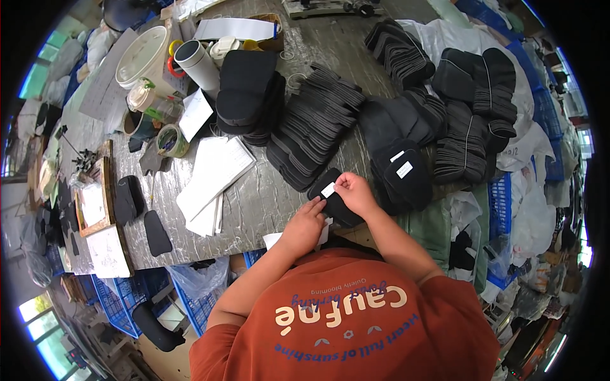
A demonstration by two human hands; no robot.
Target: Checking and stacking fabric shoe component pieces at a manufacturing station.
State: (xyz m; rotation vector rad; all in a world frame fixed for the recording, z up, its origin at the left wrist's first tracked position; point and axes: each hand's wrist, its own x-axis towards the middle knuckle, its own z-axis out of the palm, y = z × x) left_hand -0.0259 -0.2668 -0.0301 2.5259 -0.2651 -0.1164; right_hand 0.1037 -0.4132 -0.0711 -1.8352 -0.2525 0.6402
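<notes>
A black padded piece (340, 208), shaped like a shoe insole, lies at the table's near edge with a white label (328, 189) on it. My right hand (356, 193) is closed in a pinch at the label's right end. Fingers of my left hand (306, 222) lie on the pad's left side, just below the label; its thumb is hidden. White paper (325, 230) shows beside my left hand. To the right, a stack of black pads (410, 187) has white labels on its top pieces. A long fanned row of black pads (311, 127) lies beyond my hands.
Bundles of black pads tied with string (462, 143) sit at the right. A tall black pile (244, 89), a white tumbler (196, 63), a plastic tub (143, 57) and paper sheets (216, 174) occupy the left. Blue crates (121, 305) stand below the table edge.
</notes>
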